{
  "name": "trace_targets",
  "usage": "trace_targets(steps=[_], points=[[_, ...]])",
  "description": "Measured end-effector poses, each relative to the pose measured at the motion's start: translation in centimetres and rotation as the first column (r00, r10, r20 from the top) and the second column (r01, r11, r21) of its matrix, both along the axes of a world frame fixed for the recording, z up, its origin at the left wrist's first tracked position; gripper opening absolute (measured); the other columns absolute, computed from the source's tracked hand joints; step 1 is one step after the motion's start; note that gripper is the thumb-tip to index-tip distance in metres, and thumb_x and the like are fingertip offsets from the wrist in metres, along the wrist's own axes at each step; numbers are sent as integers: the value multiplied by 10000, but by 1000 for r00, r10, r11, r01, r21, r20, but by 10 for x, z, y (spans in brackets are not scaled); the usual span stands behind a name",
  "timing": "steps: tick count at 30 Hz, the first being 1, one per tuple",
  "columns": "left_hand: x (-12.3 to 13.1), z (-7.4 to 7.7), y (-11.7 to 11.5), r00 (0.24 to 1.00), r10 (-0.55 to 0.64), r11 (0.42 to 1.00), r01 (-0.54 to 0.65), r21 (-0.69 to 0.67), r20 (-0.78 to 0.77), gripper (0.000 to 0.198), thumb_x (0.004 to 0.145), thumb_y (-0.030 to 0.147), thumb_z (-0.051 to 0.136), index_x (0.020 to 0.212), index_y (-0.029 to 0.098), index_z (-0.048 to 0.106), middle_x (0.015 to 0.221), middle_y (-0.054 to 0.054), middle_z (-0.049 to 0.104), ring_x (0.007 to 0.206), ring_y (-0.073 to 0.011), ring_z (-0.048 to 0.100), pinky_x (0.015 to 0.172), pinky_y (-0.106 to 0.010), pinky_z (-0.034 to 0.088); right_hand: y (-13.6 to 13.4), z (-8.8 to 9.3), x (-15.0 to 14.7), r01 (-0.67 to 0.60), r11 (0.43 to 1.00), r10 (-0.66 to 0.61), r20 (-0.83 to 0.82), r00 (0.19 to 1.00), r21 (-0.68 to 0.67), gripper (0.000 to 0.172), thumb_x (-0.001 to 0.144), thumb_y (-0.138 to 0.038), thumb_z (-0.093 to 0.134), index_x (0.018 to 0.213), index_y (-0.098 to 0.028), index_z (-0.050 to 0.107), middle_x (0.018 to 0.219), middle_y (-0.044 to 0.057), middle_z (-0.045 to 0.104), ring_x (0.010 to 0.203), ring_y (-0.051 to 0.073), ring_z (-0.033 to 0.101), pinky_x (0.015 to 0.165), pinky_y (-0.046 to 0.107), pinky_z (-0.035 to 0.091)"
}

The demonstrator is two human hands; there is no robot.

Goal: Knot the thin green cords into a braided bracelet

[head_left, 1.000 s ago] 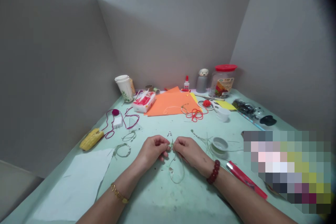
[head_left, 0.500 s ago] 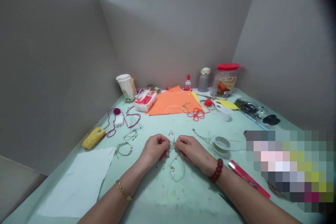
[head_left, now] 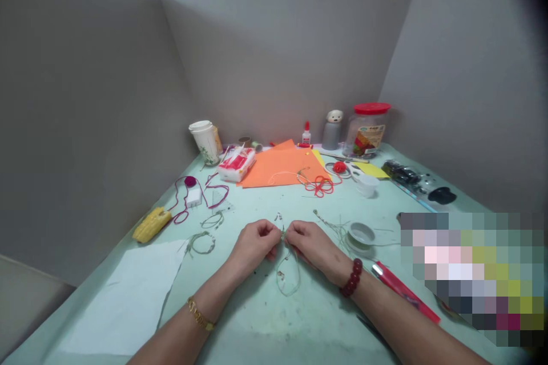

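Observation:
Thin green cord (head_left: pixel 298 282) hangs in a loop below my fingers, with a few small beads or charms on its left side. My left hand (head_left: pixel 260 241) is closed in a pinch on the cord near its knotted top. Close beside it, my right hand (head_left: pixel 311 244) pinches the same cord from the other side. The fingertips nearly meet, and the knot between them is mostly hidden. Tiny bits (head_left: pixel 278 217) lie just beyond the fingers. More green cord (head_left: pixel 331 225) lies right of my right hand, by a spool (head_left: pixel 361 235).
Two green cord loops (head_left: pixel 201 243) and white paper (head_left: pixel 124 296) lie left, near a yellow corn-shaped object (head_left: pixel 152 224). Orange sheets (head_left: pixel 278 168), a tissue pack (head_left: pixel 237 163), red cord (head_left: pixel 319 186) and a red-lidded jar (head_left: pixel 366 131) stand or lie behind. A red packet (head_left: pixel 406 292) lies right.
My left hand has shifted slightly right, so the fingertips are closer together. Less of the cord's knotted part shows between them. The loop below hangs almost the same.

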State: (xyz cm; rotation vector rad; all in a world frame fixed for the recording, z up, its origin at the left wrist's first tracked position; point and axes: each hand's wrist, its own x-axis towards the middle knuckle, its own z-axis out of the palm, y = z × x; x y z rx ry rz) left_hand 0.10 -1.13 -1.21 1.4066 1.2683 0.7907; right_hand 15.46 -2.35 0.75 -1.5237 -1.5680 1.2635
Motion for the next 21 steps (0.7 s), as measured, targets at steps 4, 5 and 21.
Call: trace_targets(steps=[4,5,21], points=[[1,2,-2,1000,-19,1000,18,23,24,178,761,338,511,714,167,523,587,17,515,511,-97,496,481,-221,446,1,-1,0,2,1000,-3,22,1000,21,155,722,-208,440,572,-173,450,462,-50,414,394,56,308,408,202,227],[1,2,-2,999,-32,999,31,20,35,181,771,342,502,722,168,517,599,16,517,514,-95,497,482,-217,442,1,-1,-1,8,1000,-9,32,999,23,162,725,-211,434,568,-173,448,464,-49,414,396,58,310,410,204,228],[4,-5,-3,997,-52,997,49,52,50,265,823,409,436,711,171,465,606,37,487,459,-70,450,452,-204,389,0,-8,2,-24,929,-15,104,994,369,223,748,-168,439,930,-207,559,524,-75,392,494,96,371,499,200,297]])
